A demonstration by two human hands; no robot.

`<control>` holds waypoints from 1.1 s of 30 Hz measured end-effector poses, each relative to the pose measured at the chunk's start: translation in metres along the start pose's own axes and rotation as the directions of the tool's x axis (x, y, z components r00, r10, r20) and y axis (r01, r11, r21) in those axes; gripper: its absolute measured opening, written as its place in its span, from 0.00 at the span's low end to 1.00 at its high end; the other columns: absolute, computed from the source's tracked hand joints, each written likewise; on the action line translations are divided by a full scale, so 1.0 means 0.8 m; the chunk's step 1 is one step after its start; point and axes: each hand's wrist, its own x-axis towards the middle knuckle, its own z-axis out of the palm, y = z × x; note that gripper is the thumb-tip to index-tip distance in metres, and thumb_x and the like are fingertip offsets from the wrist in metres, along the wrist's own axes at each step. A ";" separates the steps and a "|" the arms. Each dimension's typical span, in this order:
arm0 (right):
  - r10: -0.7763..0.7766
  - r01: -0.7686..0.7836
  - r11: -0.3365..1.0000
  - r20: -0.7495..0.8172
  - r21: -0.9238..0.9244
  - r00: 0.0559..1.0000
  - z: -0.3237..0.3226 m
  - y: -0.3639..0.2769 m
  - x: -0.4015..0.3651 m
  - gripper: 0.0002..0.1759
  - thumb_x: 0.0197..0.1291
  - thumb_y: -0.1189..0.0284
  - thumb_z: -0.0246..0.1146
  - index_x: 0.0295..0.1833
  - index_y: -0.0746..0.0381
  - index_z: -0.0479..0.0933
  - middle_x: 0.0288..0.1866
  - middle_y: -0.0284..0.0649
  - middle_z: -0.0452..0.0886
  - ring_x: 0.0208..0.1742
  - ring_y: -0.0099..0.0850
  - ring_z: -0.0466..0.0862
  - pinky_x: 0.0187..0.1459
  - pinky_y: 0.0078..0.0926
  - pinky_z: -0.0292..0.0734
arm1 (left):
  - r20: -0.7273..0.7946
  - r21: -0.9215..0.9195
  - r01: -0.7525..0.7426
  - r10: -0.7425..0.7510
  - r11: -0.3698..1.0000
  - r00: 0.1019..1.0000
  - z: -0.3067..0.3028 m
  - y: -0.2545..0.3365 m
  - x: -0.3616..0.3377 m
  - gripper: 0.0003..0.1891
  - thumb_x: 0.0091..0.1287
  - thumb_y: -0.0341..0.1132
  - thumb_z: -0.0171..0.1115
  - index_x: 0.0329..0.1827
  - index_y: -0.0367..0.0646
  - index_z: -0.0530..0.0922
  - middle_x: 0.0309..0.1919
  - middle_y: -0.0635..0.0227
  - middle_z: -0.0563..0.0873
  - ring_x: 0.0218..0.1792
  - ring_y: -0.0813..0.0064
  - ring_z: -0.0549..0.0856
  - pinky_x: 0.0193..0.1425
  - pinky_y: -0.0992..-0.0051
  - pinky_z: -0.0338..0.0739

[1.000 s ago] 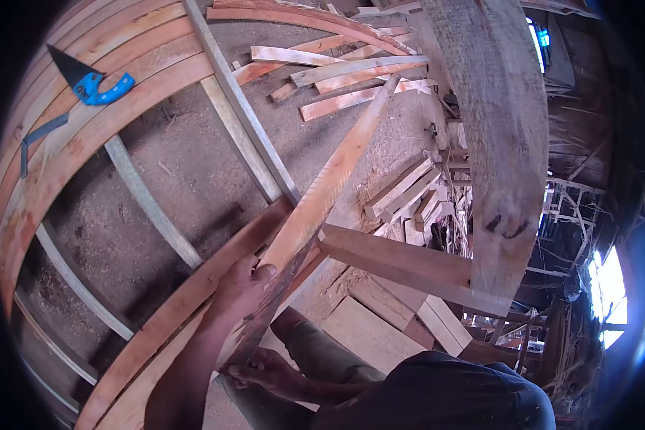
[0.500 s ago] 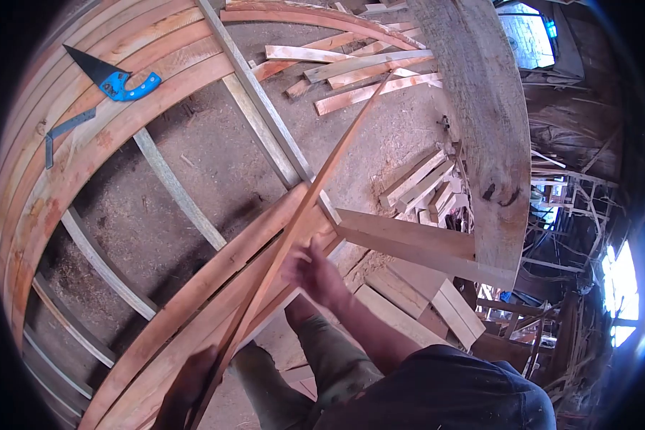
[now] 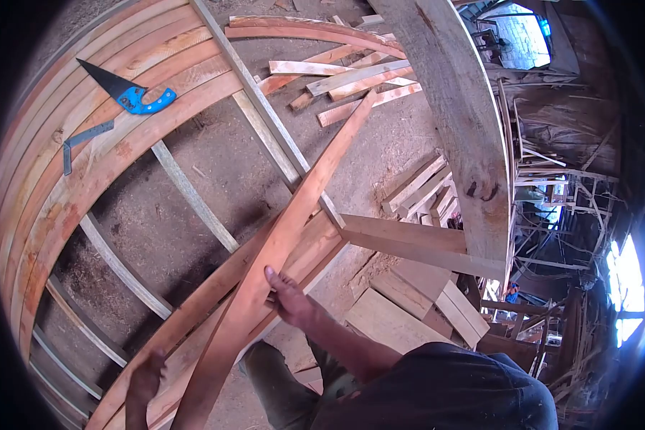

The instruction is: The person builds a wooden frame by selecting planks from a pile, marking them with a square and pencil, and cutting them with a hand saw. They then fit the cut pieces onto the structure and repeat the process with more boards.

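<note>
A long reddish wooden plank (image 3: 269, 269) slants across the middle, its broad face turned up and its far end pointing to the loose boards. My right hand (image 3: 292, 297) grips its right edge, thumb on the face and fingers out of sight beneath. To the left of the plank, apart from it, my left hand (image 3: 145, 376) is open with fingers parted, over the curved side planking (image 3: 201, 308) of a wooden frame. The near end of the plank runs out of the bottom of the view.
A blue-handled handsaw (image 3: 132, 94) and a metal angle tool (image 3: 82, 141) lie on the curved planks at left. Ribs (image 3: 193, 193) cross the frame. A wide upright board (image 3: 462, 122) stands at right. Offcuts (image 3: 419, 185) and loose boards (image 3: 358, 79) lie on the floor.
The plank has turned from its narrow edge to show its broad face. My left hand has let go and moved left; my right hand has closed on the plank's edge.
</note>
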 end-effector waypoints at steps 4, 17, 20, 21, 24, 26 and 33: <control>0.043 -0.046 0.998 0.101 0.033 0.994 0.040 0.040 -0.044 0.11 0.78 0.54 0.64 0.46 0.48 0.80 0.39 0.25 0.86 0.39 0.19 0.87 0.47 0.26 0.88 | -0.232 0.279 -0.452 0.516 0.847 0.824 0.010 0.171 0.019 0.31 0.80 0.62 0.53 0.63 0.40 0.81 0.48 0.41 0.88 0.52 0.44 0.87 0.58 0.52 0.79; 0.531 -0.345 0.827 0.416 -0.443 0.739 0.087 0.181 -0.113 0.13 0.76 0.64 0.64 0.60 0.54 0.80 0.45 0.27 0.85 0.39 0.21 0.85 0.47 0.27 0.85 | -0.018 0.102 -0.519 0.523 0.849 0.852 0.147 0.307 0.133 0.30 0.70 0.55 0.67 0.64 0.39 0.82 0.59 0.46 0.88 0.65 0.48 0.85 0.69 0.55 0.77; 0.505 -0.311 0.802 0.300 -0.511 0.809 0.006 0.221 -0.044 0.16 0.75 0.67 0.63 0.65 0.54 0.77 0.52 0.31 0.84 0.50 0.26 0.86 0.54 0.30 0.84 | -0.050 0.036 -0.507 0.508 0.861 0.860 0.113 0.230 0.148 0.26 0.69 0.54 0.70 0.62 0.45 0.85 0.51 0.52 0.91 0.53 0.55 0.89 0.59 0.59 0.80; -0.077 0.369 0.832 0.573 -0.414 0.816 -0.096 0.299 0.018 0.21 0.77 0.69 0.60 0.72 0.56 0.73 0.63 0.38 0.81 0.66 0.32 0.81 0.66 0.36 0.79 | -0.071 0.019 -0.445 0.445 0.895 0.893 0.092 0.192 0.134 0.24 0.69 0.54 0.70 0.60 0.46 0.86 0.49 0.53 0.91 0.50 0.57 0.90 0.57 0.60 0.80; 0.009 0.176 0.871 0.374 -0.459 0.927 -0.131 0.077 0.053 0.18 0.79 0.60 0.58 0.67 0.55 0.77 0.55 0.34 0.84 0.55 0.28 0.84 0.52 0.28 0.80 | -0.255 0.171 -0.433 0.464 0.885 0.848 0.030 0.117 0.067 0.28 0.69 0.57 0.70 0.59 0.42 0.86 0.49 0.52 0.91 0.51 0.54 0.90 0.58 0.58 0.80; -0.056 0.222 0.900 0.405 -0.374 0.913 -0.159 -0.037 0.116 0.20 0.80 0.54 0.56 0.64 0.55 0.79 0.50 0.32 0.86 0.48 0.25 0.86 0.44 0.23 0.81 | -0.351 0.310 -0.349 0.447 0.884 0.823 0.000 0.047 0.053 0.28 0.65 0.58 0.71 0.59 0.48 0.86 0.45 0.51 0.91 0.50 0.47 0.89 0.56 0.52 0.80; -0.090 0.051 0.950 -0.113 -0.308 0.990 -0.036 -0.219 0.136 0.41 0.72 0.36 0.60 0.74 0.57 0.70 0.62 0.44 0.83 0.60 0.38 0.86 0.57 0.39 0.85 | -0.595 0.596 0.116 0.340 0.794 0.728 -0.041 -0.111 -0.022 0.12 0.67 0.36 0.68 0.52 0.46 0.81 0.45 0.57 0.88 0.45 0.50 0.91 0.52 0.52 0.85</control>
